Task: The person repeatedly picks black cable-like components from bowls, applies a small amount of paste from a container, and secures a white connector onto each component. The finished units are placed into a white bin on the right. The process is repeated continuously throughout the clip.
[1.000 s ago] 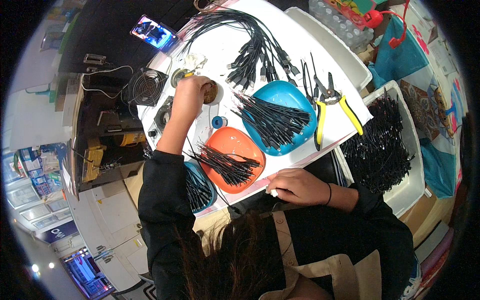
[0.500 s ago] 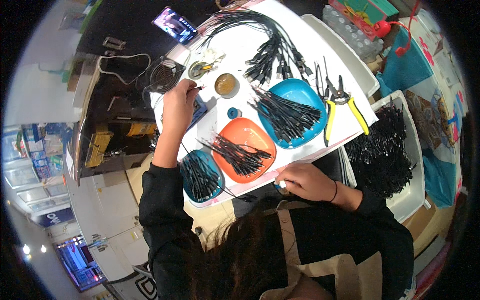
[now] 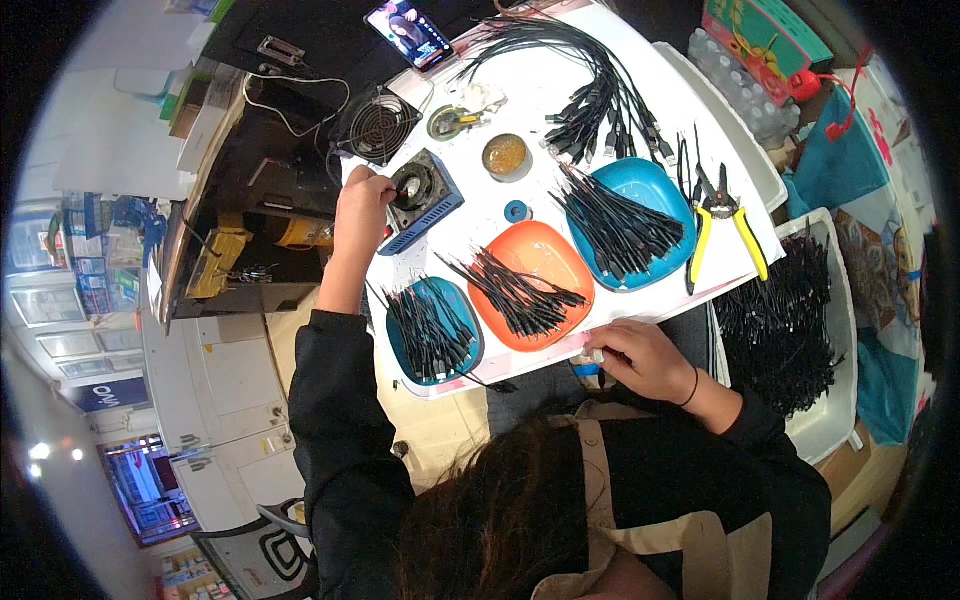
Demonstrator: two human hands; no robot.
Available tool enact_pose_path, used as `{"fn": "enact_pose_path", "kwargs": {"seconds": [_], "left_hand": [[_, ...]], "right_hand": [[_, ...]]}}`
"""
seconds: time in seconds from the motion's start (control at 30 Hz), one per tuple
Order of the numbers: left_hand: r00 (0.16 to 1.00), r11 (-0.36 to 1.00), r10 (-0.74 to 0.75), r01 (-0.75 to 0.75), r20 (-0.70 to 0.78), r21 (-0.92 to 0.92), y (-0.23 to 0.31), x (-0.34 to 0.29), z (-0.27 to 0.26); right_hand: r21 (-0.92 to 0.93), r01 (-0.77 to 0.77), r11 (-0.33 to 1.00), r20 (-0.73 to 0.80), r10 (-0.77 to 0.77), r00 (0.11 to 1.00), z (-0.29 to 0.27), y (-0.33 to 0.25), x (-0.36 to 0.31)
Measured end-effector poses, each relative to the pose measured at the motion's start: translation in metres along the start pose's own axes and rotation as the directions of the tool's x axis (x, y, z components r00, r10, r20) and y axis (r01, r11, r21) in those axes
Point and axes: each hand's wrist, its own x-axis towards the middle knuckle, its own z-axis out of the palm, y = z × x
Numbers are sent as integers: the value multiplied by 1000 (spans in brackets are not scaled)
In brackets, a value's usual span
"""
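My left hand [image 3: 362, 208] is closed in a pinch at the rim of a blue box with a round dark pot [image 3: 440, 200] on top. The thin black cable in its fingers hardly shows against the pot. At the table's near edge, my right hand [image 3: 650, 362] has its fingers pressed together, with white coverings on the fingertips. Whatever it may hold is hidden. Bundles of short black cables lie in a small blue tray [image 3: 478, 368], an orange tray [image 3: 582, 268] and a larger blue tray [image 3: 690, 205]. A round tin of amber stuff [image 3: 507, 157] stands beyond them.
Yellow-handled wire strippers [image 3: 722, 215] lie at the table's right. Looped black cables [image 3: 600, 90] spread at the back. A small fan [image 3: 382, 127] and a lit phone [image 3: 410, 35] stand at the far left. On the right, a white bin [image 3: 842, 340] holds many black cables.
My left hand has moved from beside the tin to the pot on the blue box, uncovering more of the box. The whole view has shifted. My right hand stays by the table edge.
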Motion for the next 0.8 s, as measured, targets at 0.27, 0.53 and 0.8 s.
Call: {"fn": "enact_pose_path", "kwargs": {"seconds": [0.27, 0.53, 0.8], "left_hand": [[994, 995, 47, -55, 101, 84, 4, 12, 3], [993, 994, 61, -70, 99, 84, 2, 14, 8], [978, 896, -203, 167, -46, -412, 25, -12, -23]], "right_hand": [[12, 0, 1000, 3, 0, 1000, 0, 2, 1], [30, -16, 999, 7, 16, 1000, -1, 2, 1], [-23, 88, 996, -79, -90, 993, 0, -13, -6]]}}
